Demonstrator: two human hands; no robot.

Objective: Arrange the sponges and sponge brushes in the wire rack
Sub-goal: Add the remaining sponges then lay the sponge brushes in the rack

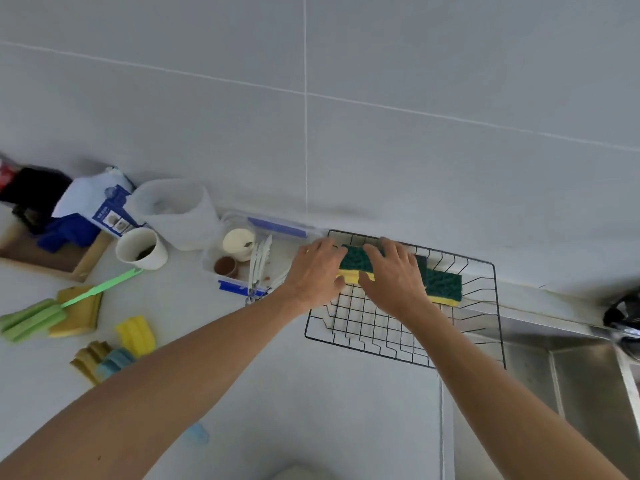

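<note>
A black wire rack (388, 337) sits on the white counter against the tiled wall. Along its far side lie green-and-yellow scrub sponges: one (355, 263) is under both my hands, another (445, 287) lies to its right. My left hand (317, 271) grips the left end of the first sponge and my right hand (393, 275) presses on its right part. At the left of the counter lie a green sponge brush (34, 320) with a long handle, a yellow sponge (81, 313), a yellow sponge brush head (135, 335), and olive (88, 358) and blue (116, 362) brush heads.
A white cup (140, 249), a clear plastic bag (176, 213), a blue-clipped container (239, 258) with small cups and white tongs stand left of the rack. A wooden tray (45, 254) is at far left. A steel sink (581, 393) and a tap (623, 327) lie to the right.
</note>
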